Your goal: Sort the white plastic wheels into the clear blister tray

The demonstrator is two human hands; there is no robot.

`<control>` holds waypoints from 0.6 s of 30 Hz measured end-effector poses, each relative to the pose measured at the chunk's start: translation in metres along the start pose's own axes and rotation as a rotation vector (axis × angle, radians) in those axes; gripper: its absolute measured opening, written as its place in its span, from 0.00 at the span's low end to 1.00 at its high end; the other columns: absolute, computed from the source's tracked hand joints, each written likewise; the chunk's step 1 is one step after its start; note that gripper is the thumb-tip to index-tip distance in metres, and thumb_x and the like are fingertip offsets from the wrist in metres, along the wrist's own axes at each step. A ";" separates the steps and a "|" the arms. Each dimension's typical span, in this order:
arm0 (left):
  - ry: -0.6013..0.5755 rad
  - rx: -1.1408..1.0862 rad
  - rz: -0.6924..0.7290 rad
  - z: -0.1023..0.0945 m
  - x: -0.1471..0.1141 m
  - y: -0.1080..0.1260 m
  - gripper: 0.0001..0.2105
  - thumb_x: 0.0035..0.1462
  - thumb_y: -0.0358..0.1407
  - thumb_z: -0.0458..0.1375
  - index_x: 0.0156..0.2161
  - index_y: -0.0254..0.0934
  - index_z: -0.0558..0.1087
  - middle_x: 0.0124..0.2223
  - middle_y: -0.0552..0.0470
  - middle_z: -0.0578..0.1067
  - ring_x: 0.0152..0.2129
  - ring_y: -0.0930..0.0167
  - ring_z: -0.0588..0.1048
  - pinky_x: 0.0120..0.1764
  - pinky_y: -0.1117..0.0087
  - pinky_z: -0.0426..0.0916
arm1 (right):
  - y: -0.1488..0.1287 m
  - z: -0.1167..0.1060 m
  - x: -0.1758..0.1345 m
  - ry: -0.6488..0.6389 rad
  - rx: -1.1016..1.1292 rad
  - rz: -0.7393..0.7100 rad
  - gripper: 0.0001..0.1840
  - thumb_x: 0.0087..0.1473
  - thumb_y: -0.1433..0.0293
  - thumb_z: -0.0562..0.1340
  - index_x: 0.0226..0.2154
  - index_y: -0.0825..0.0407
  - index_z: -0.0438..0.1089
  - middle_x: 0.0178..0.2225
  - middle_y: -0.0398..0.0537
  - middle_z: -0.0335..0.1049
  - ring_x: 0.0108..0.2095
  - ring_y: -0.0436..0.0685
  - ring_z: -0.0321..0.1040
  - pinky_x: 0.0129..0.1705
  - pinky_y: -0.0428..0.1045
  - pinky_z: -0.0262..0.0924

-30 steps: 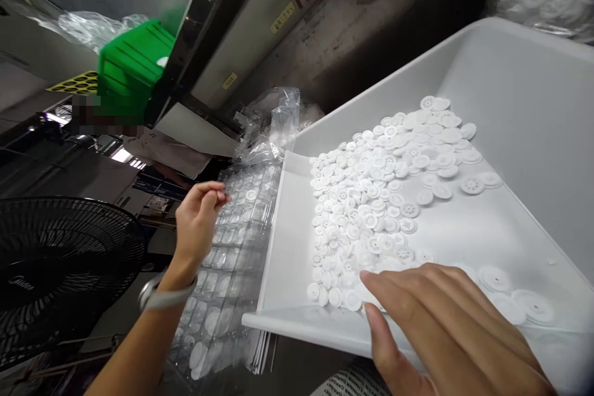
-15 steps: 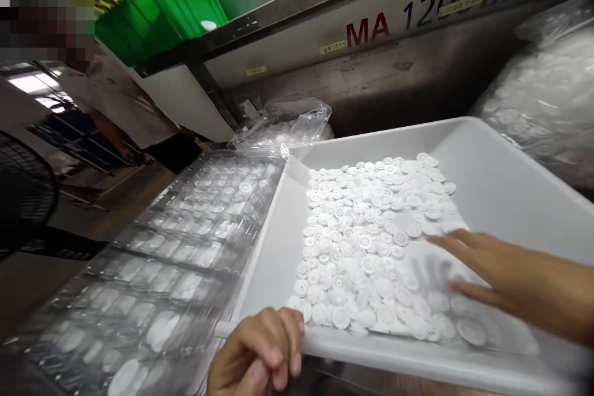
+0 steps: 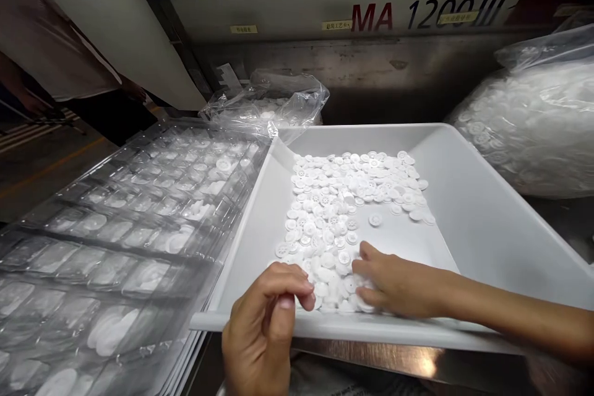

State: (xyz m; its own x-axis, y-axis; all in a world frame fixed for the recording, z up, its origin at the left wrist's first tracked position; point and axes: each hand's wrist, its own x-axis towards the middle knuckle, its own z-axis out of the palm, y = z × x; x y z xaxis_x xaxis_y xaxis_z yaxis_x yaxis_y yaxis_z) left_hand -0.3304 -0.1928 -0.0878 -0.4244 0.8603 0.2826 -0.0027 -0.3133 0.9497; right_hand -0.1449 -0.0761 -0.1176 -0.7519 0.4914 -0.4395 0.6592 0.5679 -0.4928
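Note:
A pale grey plastic tub (image 3: pixel 482 216) holds a spread of small white round plastic discs (image 3: pixel 320 216), several with a ring of holes in the middle. My right hand (image 3: pixel 399 284) reaches into the tub's near part, its fingers apart and against the edge of the disc pile; its fingertips are partly hidden among the discs. My left hand (image 3: pixel 264 322) is at the near rim, fingers loosely bent and thumb apart from them, with nothing visible in it. Whether it touches the rim I cannot tell.
Stacked clear plastic blister trays (image 3: pixel 139 229) with white parts lie left of the tub. A clear bag (image 3: pixel 278 99) sits behind it, and a large bag of white parts (image 3: pixel 538 130) at right. A machine panel (image 3: pixel 297 55) spans the back. A person (image 3: pixel 55 43) stands far left.
My right hand has moved left and down to the discs, which are now swept leftward, baring more tub floor. My left hand has turned thumb-up at the rim. The view has levelled.

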 end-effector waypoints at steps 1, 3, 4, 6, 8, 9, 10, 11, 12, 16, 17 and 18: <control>-0.004 -0.022 -0.031 -0.002 0.002 0.001 0.07 0.60 0.35 0.60 0.33 0.44 0.81 0.24 0.54 0.72 0.26 0.70 0.72 0.39 0.68 0.69 | 0.002 -0.001 -0.005 -0.020 0.019 -0.006 0.14 0.66 0.60 0.60 0.42 0.55 0.70 0.40 0.47 0.70 0.33 0.50 0.69 0.36 0.49 0.69; -0.015 -0.081 -0.110 -0.005 0.006 0.003 0.06 0.58 0.37 0.62 0.31 0.43 0.80 0.23 0.54 0.70 0.25 0.71 0.72 0.40 0.68 0.70 | 0.005 -0.005 -0.012 -0.030 0.050 -0.022 0.14 0.66 0.61 0.60 0.38 0.56 0.70 0.34 0.44 0.70 0.32 0.49 0.68 0.35 0.48 0.68; -0.020 -0.117 -0.160 -0.007 0.007 0.004 0.06 0.57 0.38 0.63 0.30 0.42 0.80 0.22 0.55 0.70 0.24 0.72 0.71 0.40 0.69 0.71 | 0.007 -0.007 -0.015 -0.023 0.062 -0.030 0.14 0.66 0.61 0.61 0.36 0.56 0.70 0.32 0.43 0.69 0.30 0.48 0.67 0.33 0.47 0.67; -0.024 -0.187 -0.259 -0.006 0.011 0.007 0.05 0.56 0.37 0.63 0.30 0.42 0.79 0.24 0.55 0.71 0.24 0.73 0.73 0.40 0.70 0.73 | 0.009 -0.014 -0.020 0.018 0.082 -0.046 0.15 0.66 0.62 0.61 0.33 0.56 0.68 0.28 0.40 0.66 0.25 0.46 0.64 0.28 0.44 0.63; 0.028 -0.308 -0.406 0.003 0.013 0.010 0.05 0.58 0.35 0.60 0.34 0.44 0.79 0.32 0.54 0.76 0.31 0.71 0.77 0.42 0.68 0.76 | 0.007 -0.024 -0.025 0.114 0.092 -0.072 0.15 0.68 0.64 0.58 0.31 0.56 0.67 0.25 0.38 0.63 0.22 0.45 0.60 0.24 0.42 0.58; 0.075 -0.403 -0.507 0.011 0.014 0.012 0.07 0.58 0.34 0.58 0.38 0.45 0.79 0.39 0.53 0.78 0.38 0.70 0.79 0.44 0.67 0.76 | 0.004 -0.030 -0.026 0.190 0.091 -0.086 0.15 0.69 0.66 0.56 0.31 0.55 0.66 0.25 0.38 0.63 0.23 0.45 0.60 0.24 0.42 0.57; 0.151 -0.549 -0.661 0.021 0.015 0.012 0.10 0.58 0.32 0.57 0.42 0.46 0.78 0.46 0.52 0.79 0.44 0.69 0.79 0.48 0.64 0.76 | -0.001 -0.036 -0.027 0.284 0.084 -0.101 0.14 0.70 0.68 0.53 0.33 0.55 0.66 0.26 0.39 0.64 0.25 0.46 0.62 0.26 0.42 0.58; 0.206 -0.698 -0.819 0.032 0.016 0.012 0.13 0.58 0.31 0.56 0.45 0.46 0.77 0.52 0.50 0.78 0.49 0.67 0.77 0.50 0.63 0.76 | -0.006 -0.041 -0.028 0.387 0.071 -0.119 0.13 0.70 0.70 0.50 0.35 0.54 0.67 0.28 0.41 0.66 0.28 0.48 0.64 0.29 0.44 0.60; 0.226 -0.824 -0.959 0.044 0.017 0.012 0.13 0.59 0.32 0.55 0.46 0.45 0.76 0.54 0.49 0.77 0.50 0.67 0.77 0.49 0.63 0.76 | -0.013 -0.045 -0.027 0.484 0.049 -0.144 0.13 0.70 0.71 0.49 0.38 0.54 0.67 0.31 0.44 0.67 0.31 0.49 0.65 0.32 0.45 0.61; 0.152 -0.939 -1.088 0.075 0.025 0.005 0.14 0.62 0.39 0.51 0.47 0.38 0.76 0.47 0.44 0.80 0.42 0.66 0.80 0.41 0.66 0.77 | -0.041 -0.040 -0.019 0.647 -0.110 -0.293 0.12 0.66 0.70 0.53 0.42 0.56 0.71 0.40 0.53 0.69 0.33 0.54 0.66 0.34 0.51 0.64; 0.160 -0.946 -1.095 0.078 0.027 0.003 0.14 0.63 0.39 0.51 0.48 0.38 0.76 0.45 0.46 0.80 0.40 0.66 0.81 0.40 0.67 0.77 | -0.045 -0.037 -0.017 0.641 -0.157 -0.325 0.12 0.65 0.69 0.55 0.42 0.56 0.73 0.43 0.56 0.70 0.35 0.57 0.67 0.35 0.53 0.65; 0.179 -0.949 -1.100 0.079 0.029 0.002 0.14 0.62 0.39 0.51 0.48 0.39 0.75 0.44 0.47 0.80 0.39 0.67 0.81 0.39 0.69 0.77 | -0.048 -0.035 -0.016 0.627 -0.198 -0.352 0.12 0.65 0.68 0.57 0.43 0.56 0.74 0.48 0.59 0.70 0.38 0.60 0.68 0.38 0.57 0.67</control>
State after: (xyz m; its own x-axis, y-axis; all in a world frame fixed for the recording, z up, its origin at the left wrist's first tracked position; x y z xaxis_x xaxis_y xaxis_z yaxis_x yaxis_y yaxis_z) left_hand -0.2716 -0.1363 -0.0671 0.0813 0.7973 -0.5981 -0.9455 0.2515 0.2068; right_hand -0.1646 -0.0884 -0.0604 -0.8206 0.5092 0.2595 0.4094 0.8405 -0.3549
